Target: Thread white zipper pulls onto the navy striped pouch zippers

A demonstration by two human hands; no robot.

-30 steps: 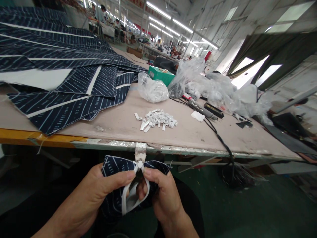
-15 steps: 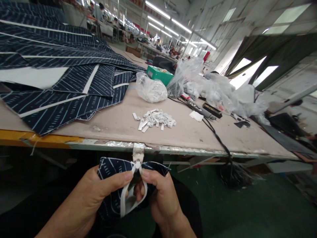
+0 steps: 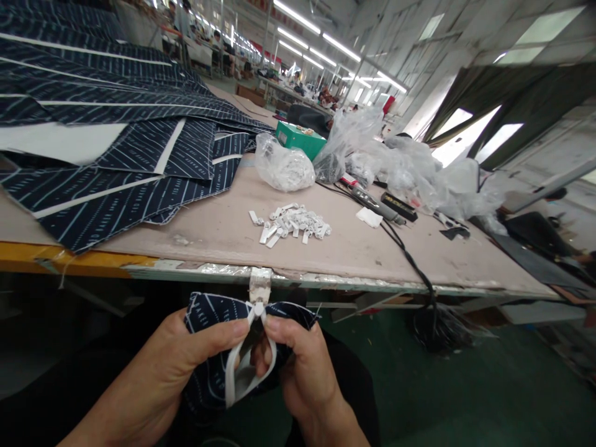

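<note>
From here I have the left hand point(image 3: 179, 351) and right hand point(image 3: 310, 366) pinching the cloth point(image 3: 205, 310) between them, its tape point(image 3: 231, 372) meeting at a white knob point(image 3: 259, 308) just ahead but spread nearer, so maybe part done, with loose bits point(image 3: 298, 222) untouched beyond.

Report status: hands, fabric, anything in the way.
Left hand and right hand gripping dark striped fabric. White tape bowed open between them, near bracket. Small white parts piled on table beyond; nothing seen blocking hands.

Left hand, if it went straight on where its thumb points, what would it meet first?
Past the white tape it touches, the left hand would probably meet the right hand; depth between them is unclear.
</note>
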